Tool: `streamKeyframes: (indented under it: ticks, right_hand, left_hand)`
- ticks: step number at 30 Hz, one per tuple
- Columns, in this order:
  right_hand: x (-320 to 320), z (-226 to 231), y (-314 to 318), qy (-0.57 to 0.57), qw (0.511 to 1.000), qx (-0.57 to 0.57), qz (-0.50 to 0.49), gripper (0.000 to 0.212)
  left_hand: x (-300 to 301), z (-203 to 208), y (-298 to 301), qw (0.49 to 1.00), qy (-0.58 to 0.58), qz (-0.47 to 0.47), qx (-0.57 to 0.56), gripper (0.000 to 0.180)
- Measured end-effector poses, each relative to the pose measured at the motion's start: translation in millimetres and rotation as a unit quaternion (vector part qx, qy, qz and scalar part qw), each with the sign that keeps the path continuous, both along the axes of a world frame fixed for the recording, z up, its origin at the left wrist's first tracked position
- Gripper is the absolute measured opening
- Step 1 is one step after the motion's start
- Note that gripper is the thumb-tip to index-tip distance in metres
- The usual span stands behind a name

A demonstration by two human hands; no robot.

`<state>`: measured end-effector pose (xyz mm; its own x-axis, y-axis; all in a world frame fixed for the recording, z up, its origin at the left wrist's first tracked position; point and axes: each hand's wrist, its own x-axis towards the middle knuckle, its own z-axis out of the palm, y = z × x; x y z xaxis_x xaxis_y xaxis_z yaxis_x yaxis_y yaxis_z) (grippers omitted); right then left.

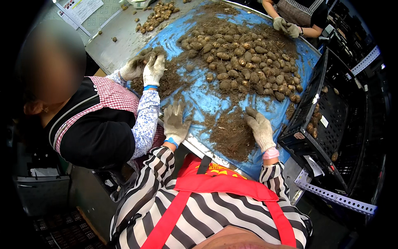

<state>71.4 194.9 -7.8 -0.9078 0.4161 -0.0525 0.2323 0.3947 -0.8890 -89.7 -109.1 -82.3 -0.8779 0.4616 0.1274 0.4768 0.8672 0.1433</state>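
My left hand [176, 123], in a soiled white knit glove, lies at the near edge of the table with its fingers spread and nothing in them. My right hand [260, 129], gloved too, has its fingers stretched out beside a mound of loose soil and root fibres [231, 135]. The mound sits on a blue plastic sheet [209, 99] between my two hands. Beyond it lies a large heap of small brown, hairy tubers [244, 62] that look like taro, mixed with dirt.
On my left, a co-worker's gloved hands [145, 68] hold a tuber over more fibres. Another person's gloved hands [287, 27] meet at the far right edge. Black plastic crates [317, 139] with a few tubers stand on the right. A smaller tuber pile [159, 15] lies at the far left.
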Motion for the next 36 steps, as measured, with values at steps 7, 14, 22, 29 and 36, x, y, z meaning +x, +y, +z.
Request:
streamKeyframes:
  ticks: [7, 14, 22, 29, 36]
  right_hand:
    - [-32.1, 2.4, 1.1, -0.007, 1.0, 0.021, -0.01, 0.069]
    - [-53.8, 16.8, 16.4, -0.043, 0.997, 0.06, -0.028, 0.075]
    - [-116.1, 19.8, 45.3, 0.058, 0.988, 0.113, -0.085, 0.051]
    - [-151.9, -2.5, 78.1, -0.09, 0.905, 0.414, -0.047, 0.062]
    - [-140.7, -30.6, 74.3, 0.012, 0.913, 0.406, -0.042, 0.048]
  left_hand:
    - [-2.4, -6.4, 1.2, 1.0, 0.01, 0.001, -0.005, 0.082]
    - [-3.3, -7.7, -2.0, 1.0, 0.001, 0.011, -0.014, 0.083]
    - [-7.6, -16.2, -2.8, 0.999, 0.028, 0.001, -0.019, 0.081]
    - [-3.2, -16.8, -5.0, 0.999, 0.037, 0.001, 0.031, 0.083]
    - [-8.0, -25.2, -5.4, 0.999, 0.036, -0.001, 0.019, 0.085]
